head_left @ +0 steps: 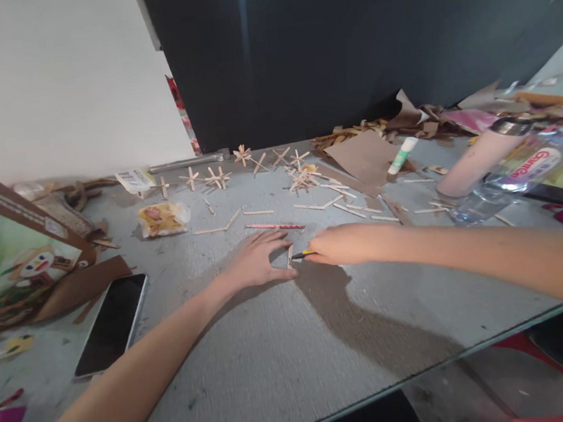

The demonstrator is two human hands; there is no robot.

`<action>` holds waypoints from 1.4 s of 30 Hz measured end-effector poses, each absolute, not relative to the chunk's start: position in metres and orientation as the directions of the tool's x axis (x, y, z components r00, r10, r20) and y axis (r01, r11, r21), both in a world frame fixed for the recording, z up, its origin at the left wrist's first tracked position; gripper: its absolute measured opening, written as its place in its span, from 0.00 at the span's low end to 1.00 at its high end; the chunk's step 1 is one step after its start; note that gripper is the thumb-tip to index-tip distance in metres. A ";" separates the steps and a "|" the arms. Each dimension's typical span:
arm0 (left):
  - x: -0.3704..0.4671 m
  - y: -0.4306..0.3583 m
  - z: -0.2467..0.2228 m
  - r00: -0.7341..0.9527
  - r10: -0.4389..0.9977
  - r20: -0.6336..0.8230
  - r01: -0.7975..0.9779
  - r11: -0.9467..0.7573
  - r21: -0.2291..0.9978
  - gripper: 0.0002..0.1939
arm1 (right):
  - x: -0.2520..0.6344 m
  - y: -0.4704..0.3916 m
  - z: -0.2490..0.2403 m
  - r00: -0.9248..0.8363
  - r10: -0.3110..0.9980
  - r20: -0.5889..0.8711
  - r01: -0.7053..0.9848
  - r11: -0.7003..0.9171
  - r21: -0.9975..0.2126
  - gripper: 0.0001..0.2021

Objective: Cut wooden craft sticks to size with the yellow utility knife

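Note:
On the grey tabletop, a short wooden craft stick [290, 257] lies between the thumb and fingers of my left hand [254, 261], which steadies it at its two ends. My right hand [338, 245] is closed around a yellow craft knife [308, 252], its dark tip at the side of the stick. Most of the knife is hidden inside the fist. Just beyond my hands lies a red patterned pen or pencil [276, 226]. Farther back are loose craft sticks [258, 212] and several star shapes built from sticks, one of them an orange-tinted star [242, 154].
A phone [112, 323] lies left, near a printed carton [24, 251]. A small plastic packet [163, 220] sits behind my left hand. To the right are a glue stick [403, 155], a pink flask [482, 157], a plastic bottle [523, 169] and cardboard scraps [361, 159].

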State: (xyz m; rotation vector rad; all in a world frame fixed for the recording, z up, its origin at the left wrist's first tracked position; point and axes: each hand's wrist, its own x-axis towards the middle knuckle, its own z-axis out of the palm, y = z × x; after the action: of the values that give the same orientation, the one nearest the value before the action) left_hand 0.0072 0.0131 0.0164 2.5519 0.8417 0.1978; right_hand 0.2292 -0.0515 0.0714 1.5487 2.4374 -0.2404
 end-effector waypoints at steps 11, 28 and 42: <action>0.005 0.010 0.012 0.704 0.696 0.144 0.439 -0.585 0.682 0.35 | 0.252 -0.078 0.039 -0.377 0.924 -0.067 0.902 0.350 -0.253 0.16; 0.027 -0.009 0.012 0.471 0.882 -0.015 0.133 -0.054 0.990 0.14 | 0.267 -0.054 -0.007 -0.319 0.756 0.572 0.657 0.611 -0.441 0.16; 0.025 -0.020 0.003 0.499 0.864 0.075 0.178 -0.186 0.966 0.21 | 0.258 -0.049 -0.015 -0.310 0.702 0.642 0.593 0.670 -0.447 0.15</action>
State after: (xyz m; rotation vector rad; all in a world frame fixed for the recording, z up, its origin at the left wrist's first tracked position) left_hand 0.0248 -0.0201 0.0032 1.6687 0.8999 0.7974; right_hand 0.2578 -0.0489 -0.0145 1.7897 3.5985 -0.2837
